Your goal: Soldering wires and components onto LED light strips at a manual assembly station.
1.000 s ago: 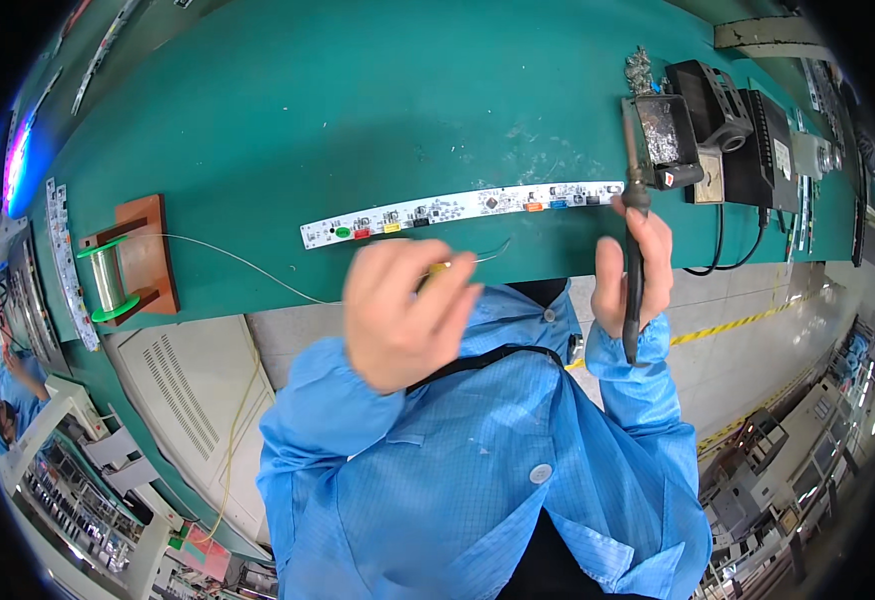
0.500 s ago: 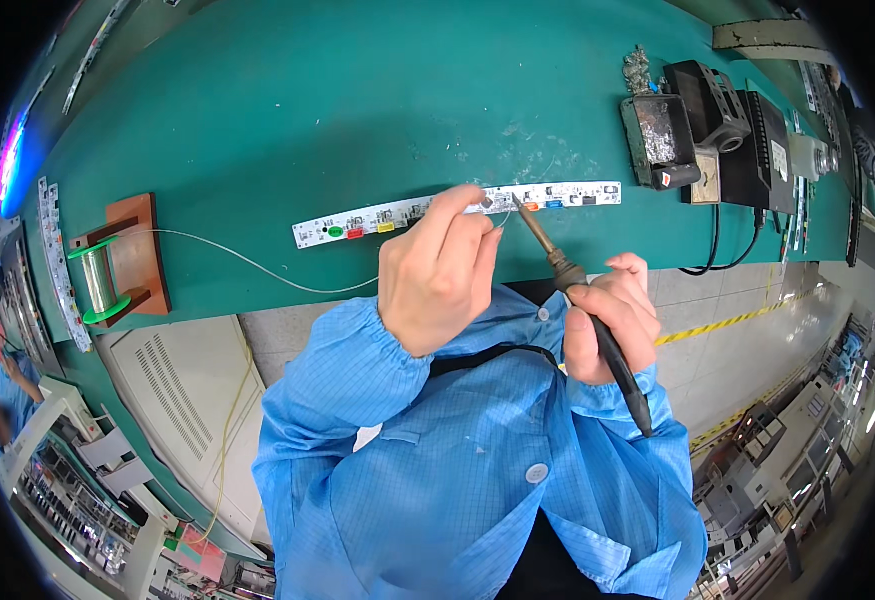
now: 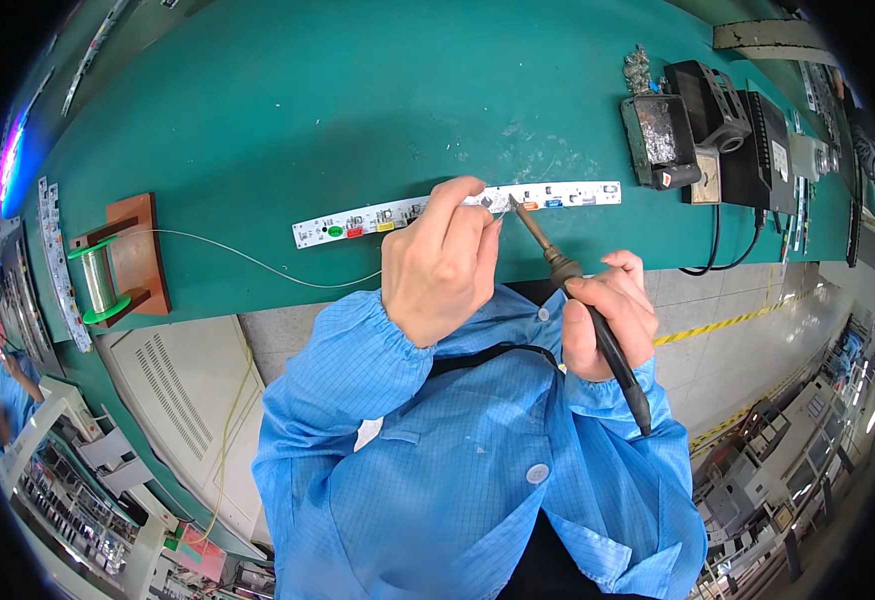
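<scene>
A long white circuit board (image 3: 598, 193) with small coloured connectors lies across the green mat. My left hand (image 3: 440, 262) is closed on the solder wire (image 3: 268, 266), which trails back to a spool (image 3: 99, 280) at the left. Its bent index finger reaches the middle of the board, and the wire's end shows beside the thumb near the board's edge. My right hand (image 3: 613, 318) grips a soldering iron (image 3: 613, 352) by its dark handle. The iron's tip meets the board, or hovers just over it, close to the wire's end.
The spool sits on a brown stand (image 3: 140, 255). At the right are an open metal tray (image 3: 658, 135), a black iron holder (image 3: 708, 105) and a black box (image 3: 764, 150) with cables. Another strip board (image 3: 55, 250) lies at the far left. A person (image 3: 13, 395) is at the left edge.
My left hand has shifted very slightly up, and my right hand with the iron has edged a little up and left. The board has stayed in place.
</scene>
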Demonstrator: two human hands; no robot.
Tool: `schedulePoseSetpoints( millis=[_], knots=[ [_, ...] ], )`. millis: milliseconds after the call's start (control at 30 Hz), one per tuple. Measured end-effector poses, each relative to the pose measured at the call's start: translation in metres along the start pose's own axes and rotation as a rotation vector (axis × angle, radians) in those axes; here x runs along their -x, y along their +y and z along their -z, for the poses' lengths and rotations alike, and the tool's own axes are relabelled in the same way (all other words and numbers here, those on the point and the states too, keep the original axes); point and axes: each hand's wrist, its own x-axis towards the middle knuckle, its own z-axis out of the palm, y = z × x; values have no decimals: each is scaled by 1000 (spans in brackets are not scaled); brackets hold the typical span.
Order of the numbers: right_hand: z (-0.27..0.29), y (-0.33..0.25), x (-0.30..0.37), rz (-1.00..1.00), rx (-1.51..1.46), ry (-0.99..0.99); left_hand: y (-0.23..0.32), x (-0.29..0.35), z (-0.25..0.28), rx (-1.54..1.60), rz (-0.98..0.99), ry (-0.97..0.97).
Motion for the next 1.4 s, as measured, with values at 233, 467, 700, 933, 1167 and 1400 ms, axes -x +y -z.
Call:
schedulePoseSetpoints(
  millis=[233, 467, 700, 933, 1167, 1400],
  knots=[
    [0, 0, -2, 4, -1, 4, 0, 1, -2, 18, -4, 11],
    [3, 1, 0, 8, 4, 24, 1, 0, 0, 6, -12, -13],
    [33, 36, 23, -42, 193, 262, 4, 4, 12, -27, -122, 64],
    [35, 67, 19, -159, 354, 119, -20, 12, 88, -253, 127, 274],
    [11, 54, -20, -43, 342, -16, -41, 26, 109, -468, 241, 78],
    [12, 68, -7, 45, 226, 15, -35, 32, 110, -340, 411, -16]
  ],
)
